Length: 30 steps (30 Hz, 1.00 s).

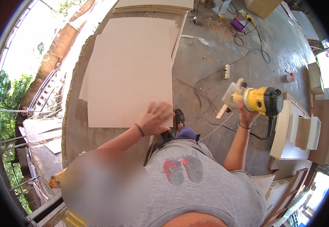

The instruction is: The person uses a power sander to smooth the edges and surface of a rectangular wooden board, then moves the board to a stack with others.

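A yellow and black trim router (261, 100) is in my right hand (245, 114), raised off to the right above the floor. Its base is clear plastic, and a light wooden strip (222, 111) sits across that base. The router's black cord drops from its rear end and curves back below my wrist. My left hand (156, 118) is over the near right corner of a large white board (132, 68). Motion blurs its fingers, but they look loosely apart with nothing in them. Whether this hand touches the board cannot be made out.
More boards (153, 5) lie beyond the white one. Cords and a white power strip (227, 72) are on the grey floor, with a purple box (238, 24) farther off. White cabinet parts (291, 130) stand at the right. A small bucket (290, 77) is near the right wall.
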Tool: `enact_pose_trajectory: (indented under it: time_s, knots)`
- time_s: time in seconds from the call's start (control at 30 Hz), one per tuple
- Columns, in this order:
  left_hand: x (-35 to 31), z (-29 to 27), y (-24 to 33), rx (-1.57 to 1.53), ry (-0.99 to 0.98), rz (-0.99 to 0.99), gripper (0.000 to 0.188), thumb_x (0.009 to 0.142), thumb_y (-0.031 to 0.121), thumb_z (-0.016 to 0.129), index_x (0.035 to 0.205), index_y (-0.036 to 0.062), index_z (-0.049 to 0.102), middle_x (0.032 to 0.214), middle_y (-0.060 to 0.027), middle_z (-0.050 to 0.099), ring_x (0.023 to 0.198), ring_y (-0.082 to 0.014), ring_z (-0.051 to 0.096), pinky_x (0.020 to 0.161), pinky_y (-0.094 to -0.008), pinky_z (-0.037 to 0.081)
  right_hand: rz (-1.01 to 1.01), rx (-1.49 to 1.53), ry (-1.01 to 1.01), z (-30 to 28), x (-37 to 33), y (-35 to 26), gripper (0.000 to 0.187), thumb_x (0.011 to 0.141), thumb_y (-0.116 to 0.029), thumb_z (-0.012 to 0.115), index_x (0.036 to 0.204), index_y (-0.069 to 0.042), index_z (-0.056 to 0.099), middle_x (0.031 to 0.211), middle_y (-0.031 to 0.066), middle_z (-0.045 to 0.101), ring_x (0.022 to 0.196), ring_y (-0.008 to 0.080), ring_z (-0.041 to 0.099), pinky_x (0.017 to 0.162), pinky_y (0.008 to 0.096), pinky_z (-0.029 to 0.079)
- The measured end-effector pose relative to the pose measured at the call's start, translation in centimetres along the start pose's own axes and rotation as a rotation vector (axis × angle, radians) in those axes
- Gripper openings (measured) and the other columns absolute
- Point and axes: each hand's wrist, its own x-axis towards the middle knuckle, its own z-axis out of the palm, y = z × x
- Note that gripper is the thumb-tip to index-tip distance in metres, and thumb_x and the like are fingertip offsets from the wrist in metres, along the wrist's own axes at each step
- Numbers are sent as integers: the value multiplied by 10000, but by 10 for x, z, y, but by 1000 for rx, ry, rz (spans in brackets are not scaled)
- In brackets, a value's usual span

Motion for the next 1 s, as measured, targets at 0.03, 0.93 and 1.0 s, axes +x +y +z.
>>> enact_pose_trajectory:
  time_s: [0.03, 0.93, 1.0]
  knots:
    - [-16, -4, 1, 61, 60, -174, 693, 852, 514, 593, 1371, 83, 432, 1531, -157, 250, 1439, -348, 169, 1099, -638, 111, 2, -4, -67, 7, -5, -3, 682, 689, -64, 783, 1282, 9, 454, 1225, 136, 556, 1117, 239, 554, 994, 375, 438]
    - [-19, -20, -79, 202, 193, -445, 976, 683, 751, 615, 1389, 102, 433, 1530, -115, 280, 1440, -337, 164, 1072, -700, 69, -107, -241, -650, 150, -38, -19, 430, 673, -208, 817, 1048, -59, 667, 996, 50, 687, 894, 155, 652, 832, 322, 517]
    - [-10, -24, -60, 213, 132, -377, 1020, 626, 768, 640, 1399, 136, 430, 1536, -92, 271, 1445, -323, 155, 1078, -701, 61, -24, -233, -651, 157, -39, -11, 419, 679, -231, 808, 1038, -65, 668, 982, 51, 690, 886, 155, 654, 829, 323, 521]
